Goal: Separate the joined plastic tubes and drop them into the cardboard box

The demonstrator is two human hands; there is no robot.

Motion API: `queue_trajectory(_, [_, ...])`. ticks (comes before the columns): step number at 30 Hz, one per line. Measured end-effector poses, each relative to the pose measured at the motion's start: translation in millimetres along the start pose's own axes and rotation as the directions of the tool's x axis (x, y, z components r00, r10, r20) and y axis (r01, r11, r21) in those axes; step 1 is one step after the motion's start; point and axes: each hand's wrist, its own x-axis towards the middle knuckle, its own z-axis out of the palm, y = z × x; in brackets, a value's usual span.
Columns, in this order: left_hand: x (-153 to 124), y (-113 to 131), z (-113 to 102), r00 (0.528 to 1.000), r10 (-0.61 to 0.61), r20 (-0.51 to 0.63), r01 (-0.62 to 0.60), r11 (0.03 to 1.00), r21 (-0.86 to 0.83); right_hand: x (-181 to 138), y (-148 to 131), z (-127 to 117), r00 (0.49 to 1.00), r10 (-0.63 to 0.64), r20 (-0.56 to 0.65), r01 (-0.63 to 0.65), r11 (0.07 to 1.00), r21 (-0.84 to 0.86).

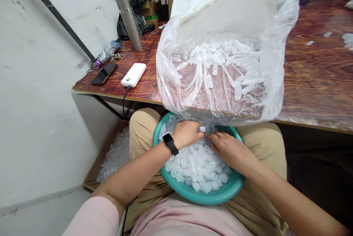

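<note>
A teal bowl rests on my lap, full of small translucent plastic caps. My left hand, with a black watch on its wrist, is closed in a pinch on one small cap at the bowl's far side. My right hand lies on the caps beside it, its fingers curled and pointing at that cap; what they hold, if anything, is hidden. Just above both hands, a big clear plastic bag holding several clear tubes sits at the wooden table's edge.
On the table's left end lie a white power bank with a cable, a black phone, keys, a folded umbrella and a steel flask. A cardboard box of clear tubes stands on the floor at my left.
</note>
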Motion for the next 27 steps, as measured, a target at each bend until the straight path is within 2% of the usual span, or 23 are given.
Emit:
queue_trajectory(5, [8.2, 7.9, 3.5, 1.000, -0.018, 0.014, 0.018, 1.000, 0.007, -13.1, -1.0, -7.6, 0.996, 0.025, -0.091, -0.013, 0.992, 0.129])
queue_trajectory(10, [9.8, 10.4, 0.5, 0.995, 0.079, 0.058, -0.077, 0.996, -0.047, -34.3, 3.9, -22.0, 0.975, 0.100, -0.200, -0.053, 0.972, 0.229])
queue_trajectory(14, [-19.1, 3.3, -4.2, 0.973, 0.230, 0.013, -0.226, 0.964, -0.137, -49.1, 1.5, -24.0, 0.954, 0.128, -0.270, -0.043, 0.952, 0.303])
queue_trajectory(18, [-55.4, -2.3, -2.7, 0.927, 0.361, -0.103, -0.374, 0.905, -0.202, -52.8, -16.3, -24.8, 0.961, 0.023, -0.275, 0.062, 0.953, 0.296])
queue_trajectory(22, [-77.6, -6.7, -0.6, 0.911, 0.377, -0.168, -0.407, 0.888, -0.213, -52.7, -37.2, -39.8, 0.965, -0.001, -0.264, 0.093, 0.937, 0.336])
queue_trajectory(27, [-90.2, -10.5, -5.0, 0.883, 0.401, -0.246, -0.454, 0.861, -0.227, -58.1, -52.0, -51.9, 0.945, -0.029, -0.325, 0.159, 0.911, 0.380])
